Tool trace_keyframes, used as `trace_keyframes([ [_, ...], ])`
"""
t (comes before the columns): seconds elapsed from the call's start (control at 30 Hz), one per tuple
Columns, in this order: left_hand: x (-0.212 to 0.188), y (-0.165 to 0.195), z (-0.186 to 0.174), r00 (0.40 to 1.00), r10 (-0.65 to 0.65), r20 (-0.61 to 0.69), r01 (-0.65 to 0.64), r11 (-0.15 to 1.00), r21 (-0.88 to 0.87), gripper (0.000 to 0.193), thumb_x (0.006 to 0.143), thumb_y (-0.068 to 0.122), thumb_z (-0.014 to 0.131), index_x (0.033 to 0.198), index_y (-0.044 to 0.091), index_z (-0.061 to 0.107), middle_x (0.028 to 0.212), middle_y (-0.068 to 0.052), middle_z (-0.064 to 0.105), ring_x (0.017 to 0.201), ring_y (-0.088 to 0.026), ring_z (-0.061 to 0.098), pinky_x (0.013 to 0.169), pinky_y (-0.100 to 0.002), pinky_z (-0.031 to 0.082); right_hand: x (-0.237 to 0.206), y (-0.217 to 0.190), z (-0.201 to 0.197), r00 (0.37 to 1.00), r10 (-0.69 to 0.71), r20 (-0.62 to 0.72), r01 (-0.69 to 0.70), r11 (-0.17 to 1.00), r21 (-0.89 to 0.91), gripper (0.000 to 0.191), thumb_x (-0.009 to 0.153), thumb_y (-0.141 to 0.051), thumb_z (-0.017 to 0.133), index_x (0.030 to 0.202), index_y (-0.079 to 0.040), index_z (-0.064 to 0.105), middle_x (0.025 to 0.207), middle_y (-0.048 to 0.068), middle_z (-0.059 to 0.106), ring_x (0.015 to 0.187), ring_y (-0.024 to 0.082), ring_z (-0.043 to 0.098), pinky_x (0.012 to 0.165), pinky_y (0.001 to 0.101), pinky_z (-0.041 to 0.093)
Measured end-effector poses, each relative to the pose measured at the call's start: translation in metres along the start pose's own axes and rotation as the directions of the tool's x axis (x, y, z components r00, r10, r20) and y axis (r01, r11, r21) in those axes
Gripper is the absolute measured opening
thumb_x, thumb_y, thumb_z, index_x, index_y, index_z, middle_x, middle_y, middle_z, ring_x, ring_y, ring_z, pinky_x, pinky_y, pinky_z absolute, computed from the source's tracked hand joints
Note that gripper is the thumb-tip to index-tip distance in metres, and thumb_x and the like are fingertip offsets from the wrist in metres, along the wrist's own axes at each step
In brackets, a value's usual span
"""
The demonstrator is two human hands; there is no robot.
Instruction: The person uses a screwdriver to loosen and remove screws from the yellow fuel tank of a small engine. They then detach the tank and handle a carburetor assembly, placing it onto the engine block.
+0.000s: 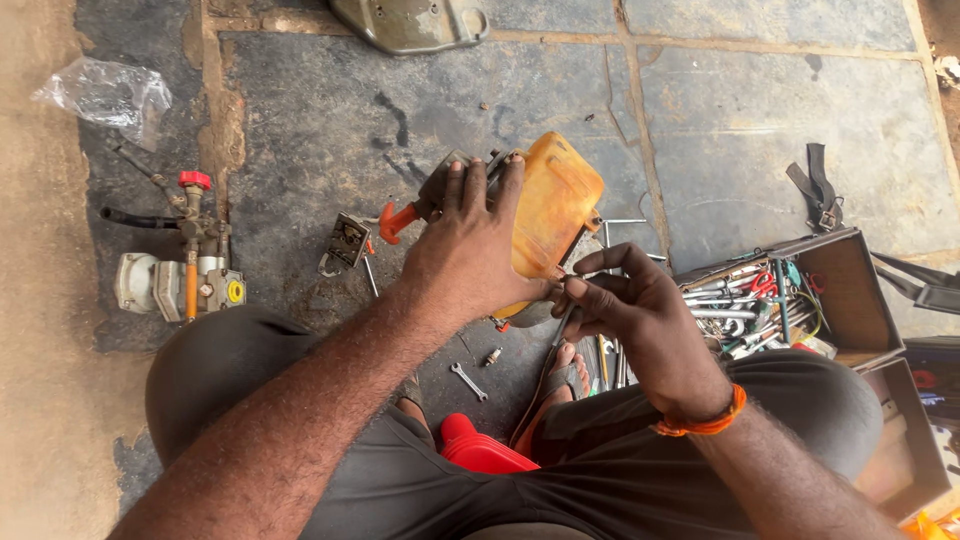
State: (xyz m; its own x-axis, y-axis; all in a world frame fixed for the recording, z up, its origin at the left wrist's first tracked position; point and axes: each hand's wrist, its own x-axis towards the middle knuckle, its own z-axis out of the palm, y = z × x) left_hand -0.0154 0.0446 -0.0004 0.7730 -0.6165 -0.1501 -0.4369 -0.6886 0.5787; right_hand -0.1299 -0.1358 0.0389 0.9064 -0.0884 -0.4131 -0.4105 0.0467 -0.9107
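The left hand (470, 255) presses its grip flat over a worn orange plastic tank (553, 212), hiding its near side. Just right, the right hand (635, 310) pinches a thin metal tool (563, 325), its tip unclear.

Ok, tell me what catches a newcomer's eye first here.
The orange-yellow fuel tank at centre, pressed under the left hand while the right hand works a thin tool at its lower edge. Next, the open toolbox crammed with wrenches at right, and the small pump unit with a red cap at left.
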Motion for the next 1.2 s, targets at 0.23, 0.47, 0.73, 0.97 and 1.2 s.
trace_keyframes([
  [0.23,-0.006,0.005,-0.007,0.999,0.016,-0.039,-0.015,1.0,0.013,0.143,0.06,0.071,0.091,0.157,0.001,0.013,0.155,-0.041,0.02,0.148,-0.058,0.016,0.118,-0.067,0.022,0.004,-0.02,-0.016,0.981,-0.119,0.153,0.151,0.964,-0.218,0.023,0.101,-0.01,0.062,0.12,0.001,0.055,0.097,0.012,0.075,0.093,0.019,0.073,0.082,0.0318,0.06],
  [0.47,-0.003,0.015,-0.003,0.937,0.272,-0.219,-0.258,0.962,0.091,0.109,0.063,0.057,0.092,0.143,0.002,0.045,0.152,-0.035,0.03,0.146,-0.055,0.022,0.116,-0.075,0.011,0.007,-0.061,-0.031,0.983,-0.177,0.048,0.139,0.549,-0.824,0.019,0.09,-0.018,0.073,0.108,-0.01,0.073,0.098,0.003,0.08,0.088,0.014,0.076,0.076,0.0324,0.059],
  [0.73,-0.004,0.023,0.003,0.907,0.388,-0.162,-0.399,0.916,-0.039,0.038,0.078,0.029,0.087,0.102,0.006,0.069,0.146,-0.02,0.044,0.15,-0.043,0.028,0.122,-0.07,0.015,0.014,-0.046,-0.033,0.811,-0.42,0.408,0.559,0.347,-0.753,0.017,0.088,-0.014,0.076,0.105,-0.012,0.076,0.107,0.004,0.075,0.108,0.025,0.07,0.092,0.0392,0.056],
  [0.97,-0.001,0.024,-0.002,0.926,0.37,-0.079,-0.374,0.926,-0.044,0.033,0.078,0.028,0.086,0.098,0.006,0.07,0.146,-0.019,0.045,0.148,-0.042,0.031,0.122,-0.065,0.017,0.018,-0.044,-0.041,0.745,-0.458,0.485,0.612,0.181,-0.77,0.023,0.084,-0.008,0.075,0.106,-0.014,0.076,0.113,0.003,0.074,0.114,0.028,0.067,0.092,0.041,0.056],
  [1.2,0.0,0.024,-0.002,0.926,0.372,-0.063,-0.375,0.926,-0.04,0.037,0.08,0.031,0.084,0.102,0.005,0.07,0.147,-0.02,0.044,0.148,-0.041,0.031,0.12,-0.066,0.019,0.018,-0.044,-0.042,0.723,-0.491,0.486,0.625,0.165,-0.763,0.024,0.085,-0.006,0.075,0.106,-0.016,0.074,0.115,0.0,0.073,0.118,0.026,0.066,0.096,0.0407,0.056],
])
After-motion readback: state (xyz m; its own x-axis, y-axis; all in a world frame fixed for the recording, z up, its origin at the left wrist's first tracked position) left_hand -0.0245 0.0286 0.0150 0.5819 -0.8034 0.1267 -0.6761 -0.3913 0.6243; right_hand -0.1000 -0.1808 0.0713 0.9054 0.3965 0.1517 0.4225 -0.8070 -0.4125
